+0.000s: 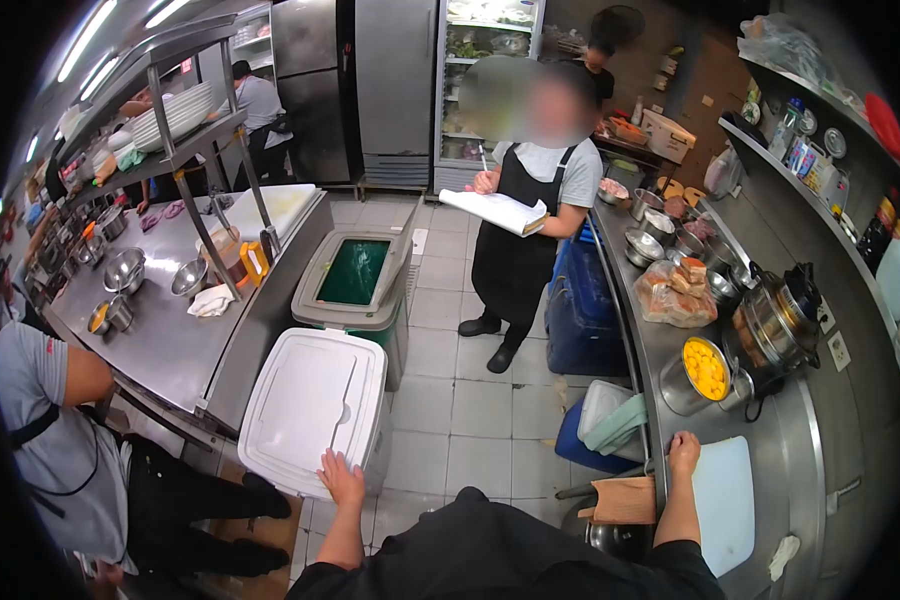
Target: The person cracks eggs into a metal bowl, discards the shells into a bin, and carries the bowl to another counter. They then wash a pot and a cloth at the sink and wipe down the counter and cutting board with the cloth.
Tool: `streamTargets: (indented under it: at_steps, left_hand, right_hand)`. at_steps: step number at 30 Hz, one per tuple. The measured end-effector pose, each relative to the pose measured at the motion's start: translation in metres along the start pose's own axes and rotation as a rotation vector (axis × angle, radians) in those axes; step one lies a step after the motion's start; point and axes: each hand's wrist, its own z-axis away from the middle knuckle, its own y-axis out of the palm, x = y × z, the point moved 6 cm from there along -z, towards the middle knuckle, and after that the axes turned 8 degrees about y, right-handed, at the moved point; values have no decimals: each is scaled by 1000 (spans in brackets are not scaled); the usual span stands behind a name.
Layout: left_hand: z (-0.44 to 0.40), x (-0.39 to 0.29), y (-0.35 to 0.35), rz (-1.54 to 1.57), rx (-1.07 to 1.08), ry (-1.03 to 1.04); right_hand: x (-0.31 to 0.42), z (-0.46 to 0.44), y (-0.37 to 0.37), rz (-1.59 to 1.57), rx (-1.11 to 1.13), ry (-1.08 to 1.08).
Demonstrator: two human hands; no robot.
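Observation:
My left hand (342,478) lies on the near edge of a white lidded bin (305,400), fingers spread. My right hand (684,453) rests at the edge of the right-hand steel counter, fingers curled in. It is beside the upper left corner of a white cutting board (722,505). Whatever those curled fingers may hold is hidden. Ahead of that hand stands a steel pot (682,385) filled with yellow chunks (705,370). Below the wrist, a brown cardboard piece (625,500) sits by the counter's side.
A co-worker in a black apron (518,215) stands in the aisle, writing on a paper pad (500,210). Another person (80,450) is close on my left. A green bin (355,275), a blue container (585,310) and a bread bag (670,292) flank the aisle.

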Motion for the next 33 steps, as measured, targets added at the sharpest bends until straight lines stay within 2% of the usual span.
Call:
streamTargets:
  at_steps: [9, 11, 14, 33]
  left_hand:
    - [-10, 13, -11, 48, 0, 63]
    - [-12, 25, -24, 36, -87, -106]
    - [-13, 41, -27, -45, -126, -182]
    - [-18, 46, -24, -48, -124, -152]
  right_hand:
    - [-1, -1, 2, -4, -1, 1]
    - [1, -1, 1, 8, 1, -11]
    - [1, -2, 2, 12, -8, -18]
    - [0, -2, -1, -33, -44, -8]
